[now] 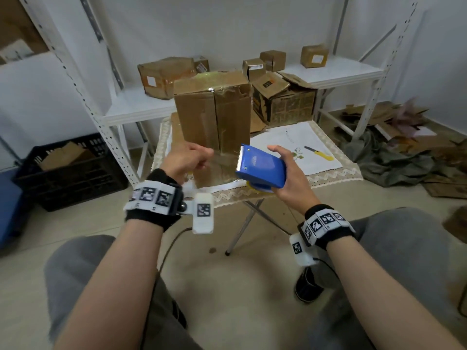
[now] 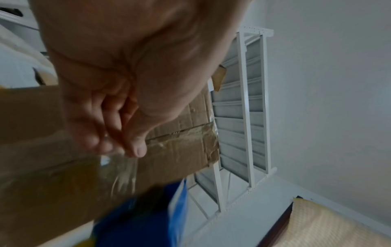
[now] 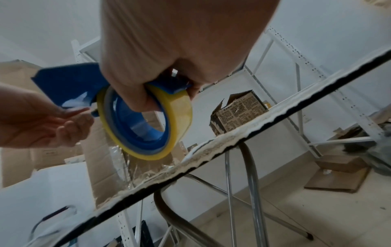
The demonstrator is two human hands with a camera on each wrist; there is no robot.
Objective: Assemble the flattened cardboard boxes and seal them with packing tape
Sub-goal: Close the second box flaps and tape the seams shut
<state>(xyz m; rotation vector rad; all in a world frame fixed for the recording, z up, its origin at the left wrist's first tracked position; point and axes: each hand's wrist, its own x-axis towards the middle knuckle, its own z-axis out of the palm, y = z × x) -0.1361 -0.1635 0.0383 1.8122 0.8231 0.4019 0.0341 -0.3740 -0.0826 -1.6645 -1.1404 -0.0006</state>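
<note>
Nearest the camera, the right hand (image 1: 283, 170) grips a blue tape dispenser (image 1: 261, 166), toothed edge aimed forward-left; beside it, the left hand (image 1: 187, 160) pinches the clear tape's (image 2: 122, 168) free end. Just beyond both, closer to the left hand, the cardboard box (image 1: 213, 114) stands upright on the tabletop (image 1: 336, 173), its taped seam running vertically.
</note>
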